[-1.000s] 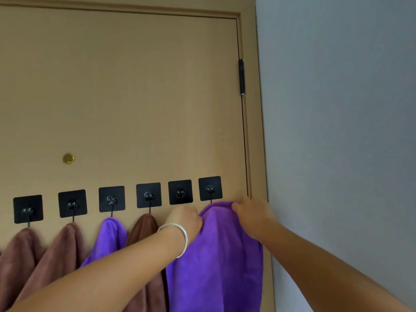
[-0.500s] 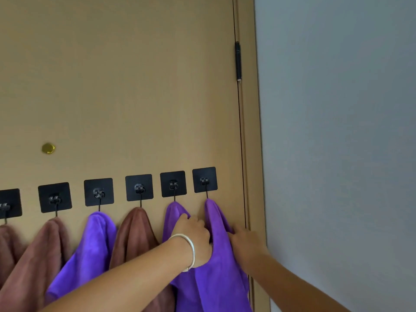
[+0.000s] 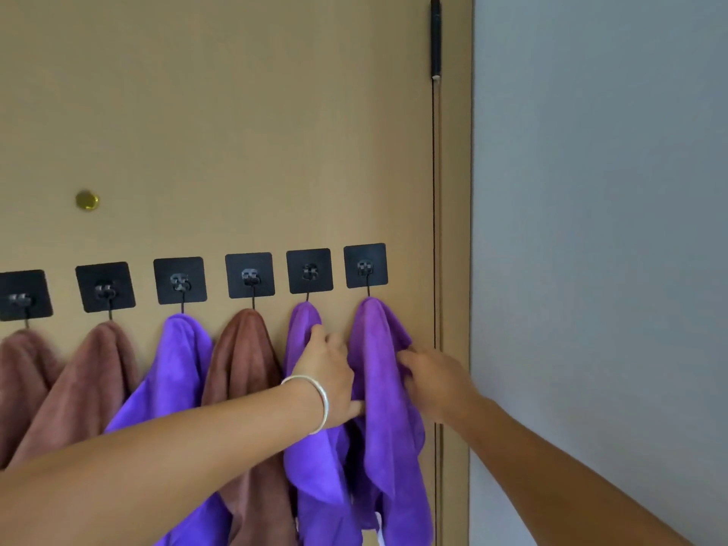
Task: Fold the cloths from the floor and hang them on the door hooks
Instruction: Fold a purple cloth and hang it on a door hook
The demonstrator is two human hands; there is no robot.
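Hanging is the step in hand: on the tan door [image 3: 236, 132], six black adhesive hooks [image 3: 249, 274] each carry a cloth, three brown and three purple. The rightmost purple cloth [image 3: 380, 388] drapes from the last hook [image 3: 365, 266], near the hinge edge. The left hand [image 3: 329, 372] pinches its left fold; the right hand [image 3: 431, 378] grips its right edge. Next, judging by this, the person should let go gently so it doesn't slip.

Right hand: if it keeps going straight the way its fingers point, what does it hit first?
The right hand points up and left, fingers already against the rightmost purple cloth. It would press into that cloth first, with the door probably right behind; depth is unclear.
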